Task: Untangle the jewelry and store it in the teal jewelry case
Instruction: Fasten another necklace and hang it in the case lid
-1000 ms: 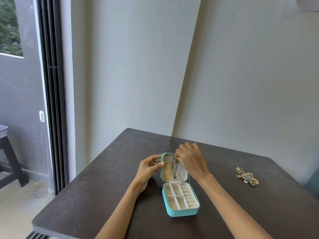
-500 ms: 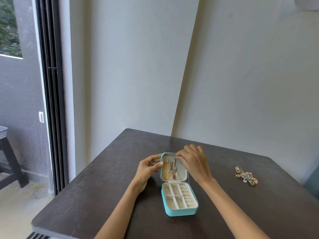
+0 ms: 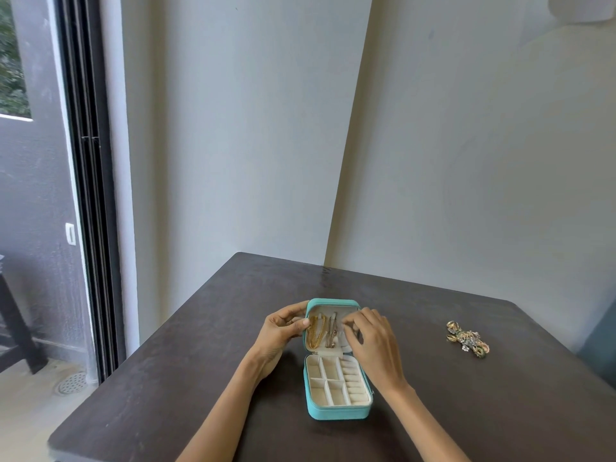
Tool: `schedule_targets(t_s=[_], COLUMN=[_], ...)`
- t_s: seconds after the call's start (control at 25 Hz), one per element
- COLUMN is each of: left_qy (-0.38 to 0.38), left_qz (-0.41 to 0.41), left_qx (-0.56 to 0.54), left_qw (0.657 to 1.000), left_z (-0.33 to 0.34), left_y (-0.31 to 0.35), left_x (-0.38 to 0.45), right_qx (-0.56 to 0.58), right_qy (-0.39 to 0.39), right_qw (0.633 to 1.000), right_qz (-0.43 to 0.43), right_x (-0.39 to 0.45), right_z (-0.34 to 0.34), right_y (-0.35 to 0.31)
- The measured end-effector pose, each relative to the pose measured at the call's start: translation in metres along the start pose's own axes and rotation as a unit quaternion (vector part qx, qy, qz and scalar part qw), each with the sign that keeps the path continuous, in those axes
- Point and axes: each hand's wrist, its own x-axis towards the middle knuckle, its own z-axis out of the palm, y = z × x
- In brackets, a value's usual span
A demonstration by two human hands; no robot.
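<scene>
Case: my teal jewelry case [image 3: 336, 410] lies open near the middle of the table [image 3: 166, 378], tray half toward the near edge, lid [image 3: 333, 303] propped up toward the far edge.

Left hand: my left hand [image 3: 283, 328] curls round the lid's left edge, thumb on the inner rim, steadying it upright.

Right hand: my right hand [image 3: 370, 338] is over the lid's right side, fingers [image 3: 353, 323] bent and close together at the lining; they seem to pinch something fine there, but it is too small for me to tell what, or whether it is held at all.

Stored already: a gold chain [image 3: 315, 331] and a thinner darker chain [image 3: 331, 330] hang side by side inside the lid.

Left to do: a tangled jewelry cluster [image 3: 468, 338] sits well apart toward the table's right edge, untouched.

How it handles: I judge the chains light, limp and slippery; they will slide and knot if dragged. Best taken at a clasp or end, with fingertips only, never tugged mid-length. The cluster looks stiffer and knobbly, with small parts that could snag or bend; lift it whole by its bulkier pieces, then ease links apart.

Case itself: light and likely to skid or snap shut, hence my bracing hand.
</scene>
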Motion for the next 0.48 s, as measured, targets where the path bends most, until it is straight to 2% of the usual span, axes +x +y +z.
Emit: schedule_targets(t_s=[0.16, 0.32, 0.48], left_qy=[0.032, 0.06, 0.071], left_qz=[-0.009, -0.012, -0.014], left_qx=[0.013, 0.027, 0.043], left_qw=[0.999, 0.998, 0.996], left_z=[0.007, 0.004, 0.008], left_y=[0.001, 0.001, 0.001], left_x=[0.002, 0.005, 0.004], right_qx=[0.059, 0.028, 0.002], right_qy=[-0.009, -0.043, -0.062], right_qw=[0.997, 0.998, 0.995], right_qz=[0.055, 0.038, 0.082], right_x=[-0.005, -0.012, -0.02], right_z=[-0.006, -0.004, -0.004], right_y=[0.006, 0.007, 0.004])
